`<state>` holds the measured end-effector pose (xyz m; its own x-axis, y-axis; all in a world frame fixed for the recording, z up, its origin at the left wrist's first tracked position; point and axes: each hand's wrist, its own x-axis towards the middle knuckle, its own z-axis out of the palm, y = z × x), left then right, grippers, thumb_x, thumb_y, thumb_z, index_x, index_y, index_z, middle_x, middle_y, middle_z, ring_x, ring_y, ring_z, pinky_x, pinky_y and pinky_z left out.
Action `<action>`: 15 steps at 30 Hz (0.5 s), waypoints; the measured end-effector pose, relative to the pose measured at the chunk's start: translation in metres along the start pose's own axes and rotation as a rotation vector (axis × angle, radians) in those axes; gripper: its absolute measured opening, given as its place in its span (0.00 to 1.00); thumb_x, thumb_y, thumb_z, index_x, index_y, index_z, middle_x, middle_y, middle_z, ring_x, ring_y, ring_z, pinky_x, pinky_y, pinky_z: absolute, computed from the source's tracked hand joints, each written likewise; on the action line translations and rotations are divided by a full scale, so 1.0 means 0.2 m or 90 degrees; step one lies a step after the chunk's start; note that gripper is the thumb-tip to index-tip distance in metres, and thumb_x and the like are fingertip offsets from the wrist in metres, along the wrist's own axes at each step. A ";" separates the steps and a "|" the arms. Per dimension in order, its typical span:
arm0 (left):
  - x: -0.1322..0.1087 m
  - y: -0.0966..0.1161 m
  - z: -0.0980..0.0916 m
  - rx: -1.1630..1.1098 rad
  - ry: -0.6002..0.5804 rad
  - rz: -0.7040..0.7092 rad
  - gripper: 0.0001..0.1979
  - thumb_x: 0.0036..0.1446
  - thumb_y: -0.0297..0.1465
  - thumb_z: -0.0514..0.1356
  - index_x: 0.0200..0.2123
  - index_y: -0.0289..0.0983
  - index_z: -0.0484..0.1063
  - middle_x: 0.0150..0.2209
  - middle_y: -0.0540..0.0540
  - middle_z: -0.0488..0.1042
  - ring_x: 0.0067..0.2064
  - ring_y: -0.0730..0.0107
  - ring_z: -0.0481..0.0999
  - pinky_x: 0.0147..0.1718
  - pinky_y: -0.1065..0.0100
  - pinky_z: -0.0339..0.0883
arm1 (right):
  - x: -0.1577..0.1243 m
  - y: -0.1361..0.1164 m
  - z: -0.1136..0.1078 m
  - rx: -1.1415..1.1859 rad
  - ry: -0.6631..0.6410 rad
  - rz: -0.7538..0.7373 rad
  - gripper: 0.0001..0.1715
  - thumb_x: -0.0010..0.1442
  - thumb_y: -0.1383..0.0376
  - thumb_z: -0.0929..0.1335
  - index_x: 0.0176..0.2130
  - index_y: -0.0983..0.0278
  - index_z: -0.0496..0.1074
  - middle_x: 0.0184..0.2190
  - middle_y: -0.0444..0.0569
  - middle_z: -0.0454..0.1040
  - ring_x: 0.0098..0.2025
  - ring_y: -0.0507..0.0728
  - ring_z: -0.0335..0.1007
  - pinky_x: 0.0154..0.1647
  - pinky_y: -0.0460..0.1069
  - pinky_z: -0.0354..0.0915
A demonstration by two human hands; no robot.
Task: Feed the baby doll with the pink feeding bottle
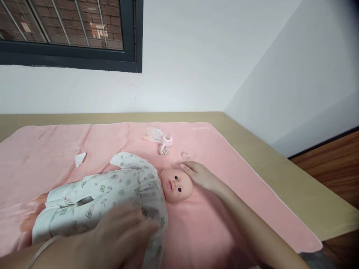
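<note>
A baby doll (177, 185) lies on its back on a pink blanket (269, 209), its head to the right and its bare feet to the left. It wears a white printed outfit (109, 190). My right hand (199, 175) rests against the top of the doll's head, fingers stretched out and holding nothing. Over the doll's near side is my left hand (123, 233), smeared by motion; whether it touches the cloth I cannot tell. A bracelet circles my left wrist.
Beyond the doll stand a small pink baby bottle (165, 143) and a printed card (152, 133). A clear cap-like piece (185, 155) lies near my right hand. Farther left is a white scrap (80, 159). The tan surface (252, 164) meets white walls, with a barred window (70, 26) above.
</note>
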<state>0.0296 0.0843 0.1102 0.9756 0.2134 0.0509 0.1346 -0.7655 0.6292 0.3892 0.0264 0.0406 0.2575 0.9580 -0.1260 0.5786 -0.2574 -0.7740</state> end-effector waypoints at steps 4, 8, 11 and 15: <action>0.44 -0.11 -0.06 0.076 0.091 -0.259 0.35 0.65 0.31 0.51 0.73 0.39 0.47 0.59 0.35 0.73 0.59 0.47 0.74 0.57 0.45 0.70 | -0.04 0.01 0.09 0.318 -0.099 0.139 0.36 0.65 0.39 0.64 0.45 0.67 0.76 0.48 0.55 0.77 0.50 0.60 0.74 0.58 0.54 0.72; 0.67 -0.30 -0.07 0.074 0.014 -0.231 0.24 0.67 0.27 0.49 0.65 0.34 0.64 0.65 0.34 0.69 0.66 0.52 0.69 0.67 0.45 0.64 | -0.09 -0.03 0.14 0.569 -0.107 0.290 0.33 0.68 0.45 0.64 0.57 0.67 0.73 0.55 0.56 0.74 0.51 0.58 0.76 0.47 0.48 0.77; 0.67 -0.38 -0.08 0.081 -0.051 -0.149 0.14 0.70 0.30 0.51 0.51 0.34 0.75 0.54 0.40 0.77 0.59 0.59 0.74 0.66 0.47 0.64 | -0.11 -0.07 0.14 0.649 -0.138 0.342 0.36 0.69 0.44 0.62 0.60 0.68 0.72 0.55 0.58 0.74 0.52 0.59 0.77 0.43 0.48 0.78; 0.62 -0.40 -0.10 0.074 -0.067 -0.075 0.12 0.69 0.30 0.55 0.34 0.34 0.74 0.40 0.45 0.76 0.49 0.64 0.73 0.60 0.54 0.66 | -0.06 -0.11 0.16 0.559 -0.187 0.236 0.38 0.63 0.38 0.64 0.48 0.67 0.79 0.42 0.56 0.78 0.48 0.59 0.78 0.48 0.49 0.77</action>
<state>0.1359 0.1838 0.0817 0.9638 0.2455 -0.1036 0.2623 -0.8049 0.5323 0.3487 0.0241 0.0385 0.0362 0.8602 -0.5087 -0.3074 -0.4748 -0.8246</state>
